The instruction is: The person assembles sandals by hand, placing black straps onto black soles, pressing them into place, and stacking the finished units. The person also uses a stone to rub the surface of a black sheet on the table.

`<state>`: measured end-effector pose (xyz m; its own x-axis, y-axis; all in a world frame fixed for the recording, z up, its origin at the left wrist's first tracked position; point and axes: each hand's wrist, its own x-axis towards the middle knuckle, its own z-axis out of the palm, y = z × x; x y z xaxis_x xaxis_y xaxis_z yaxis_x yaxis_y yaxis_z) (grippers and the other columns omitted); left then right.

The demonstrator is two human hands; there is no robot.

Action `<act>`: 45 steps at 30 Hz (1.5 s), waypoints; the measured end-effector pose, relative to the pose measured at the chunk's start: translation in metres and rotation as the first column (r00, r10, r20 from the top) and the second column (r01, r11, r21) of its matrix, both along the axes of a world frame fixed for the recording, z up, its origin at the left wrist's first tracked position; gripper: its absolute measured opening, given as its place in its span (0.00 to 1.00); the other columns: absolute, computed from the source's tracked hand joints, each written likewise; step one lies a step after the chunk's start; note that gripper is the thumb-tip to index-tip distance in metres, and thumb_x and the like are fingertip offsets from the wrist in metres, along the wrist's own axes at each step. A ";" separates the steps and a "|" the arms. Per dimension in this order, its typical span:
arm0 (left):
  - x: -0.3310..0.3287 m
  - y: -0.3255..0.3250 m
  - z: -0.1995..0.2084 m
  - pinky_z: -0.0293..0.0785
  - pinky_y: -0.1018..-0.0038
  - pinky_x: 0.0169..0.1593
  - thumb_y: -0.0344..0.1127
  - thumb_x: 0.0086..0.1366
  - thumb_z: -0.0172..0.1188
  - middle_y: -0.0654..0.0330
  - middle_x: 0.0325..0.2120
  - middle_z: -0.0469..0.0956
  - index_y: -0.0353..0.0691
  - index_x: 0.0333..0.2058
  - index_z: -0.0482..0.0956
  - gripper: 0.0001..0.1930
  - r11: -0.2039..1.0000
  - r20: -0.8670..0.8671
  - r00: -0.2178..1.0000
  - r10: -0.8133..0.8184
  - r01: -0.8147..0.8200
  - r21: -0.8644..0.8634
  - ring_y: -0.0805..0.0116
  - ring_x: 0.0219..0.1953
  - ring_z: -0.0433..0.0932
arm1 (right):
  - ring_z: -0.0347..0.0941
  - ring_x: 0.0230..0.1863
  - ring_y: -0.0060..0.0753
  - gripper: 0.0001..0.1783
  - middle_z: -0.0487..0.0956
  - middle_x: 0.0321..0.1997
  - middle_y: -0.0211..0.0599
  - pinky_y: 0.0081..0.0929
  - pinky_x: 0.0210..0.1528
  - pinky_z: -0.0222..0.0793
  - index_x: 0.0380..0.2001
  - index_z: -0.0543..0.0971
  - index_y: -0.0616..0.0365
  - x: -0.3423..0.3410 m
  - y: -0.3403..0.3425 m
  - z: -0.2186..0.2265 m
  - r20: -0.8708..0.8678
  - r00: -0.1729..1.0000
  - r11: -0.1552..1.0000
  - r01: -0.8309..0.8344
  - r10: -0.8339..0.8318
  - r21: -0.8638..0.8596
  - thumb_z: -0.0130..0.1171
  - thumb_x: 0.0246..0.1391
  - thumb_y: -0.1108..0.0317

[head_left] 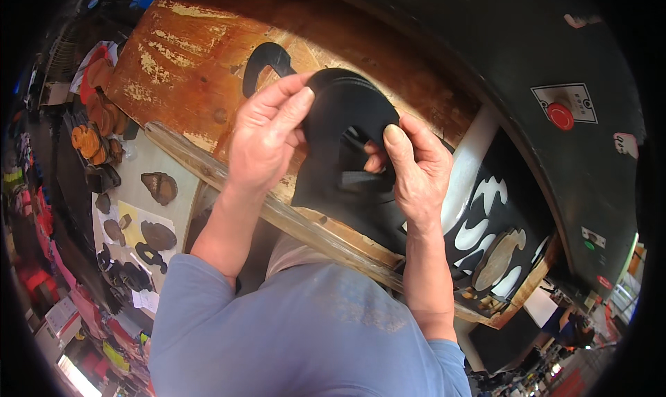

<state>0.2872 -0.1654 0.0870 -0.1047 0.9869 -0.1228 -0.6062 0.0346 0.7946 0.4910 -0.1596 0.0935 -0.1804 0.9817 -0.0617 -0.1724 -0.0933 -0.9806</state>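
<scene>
My left hand pinches the upper left edge of some curved black cut pieces, thumb on top. On their right edge, my right hand grips the same pieces between thumb and fingers. Layered edges show along the top, so they look like several U-shaped pieces stacked together; I cannot tell how many. Below them a black sheet of leather-like material lies over the board's front edge. Another curved black piece rests on the worn wooden board, just beyond my left hand.
At right, a black sheet with cut-out holes lies under a sole-shaped block. A dark machine panel with a red button overhangs the board. On the left, a side table holds several dark shaped pieces.
</scene>
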 end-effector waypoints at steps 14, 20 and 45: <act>0.024 -0.021 -0.004 0.80 0.72 0.54 0.28 0.76 0.57 0.54 0.50 0.81 0.27 0.61 0.71 0.19 0.990 -0.154 0.984 -0.086 0.101 0.094 0.72 0.48 0.81 | 0.80 0.33 0.24 0.22 0.85 0.37 0.39 0.20 0.37 0.77 0.54 0.77 0.65 -0.011 -0.015 -0.024 0.134 0.956 0.937 0.219 -0.262 0.273 0.70 0.60 0.71; 0.012 -0.021 -0.006 0.81 0.71 0.54 0.30 0.76 0.57 0.55 0.51 0.81 0.29 0.61 0.71 0.18 0.971 -0.105 0.988 -0.115 0.134 0.196 0.71 0.47 0.82 | 0.80 0.48 0.48 0.30 0.81 0.50 0.48 0.36 0.52 0.76 0.55 0.78 0.63 0.017 -0.001 -0.014 0.503 0.800 0.764 -0.089 -0.327 0.639 0.77 0.47 0.69; -0.077 0.057 -0.045 0.79 0.78 0.41 0.34 0.71 0.65 0.62 0.32 0.85 0.31 0.48 0.85 0.13 0.964 -0.618 0.784 -0.059 -0.115 -0.238 0.76 0.33 0.82 | 0.77 0.35 0.21 0.14 0.81 0.30 0.29 0.22 0.44 0.75 0.46 0.80 0.64 0.019 -0.012 -0.052 0.072 0.996 0.988 -0.046 0.057 -0.151 0.55 0.73 0.61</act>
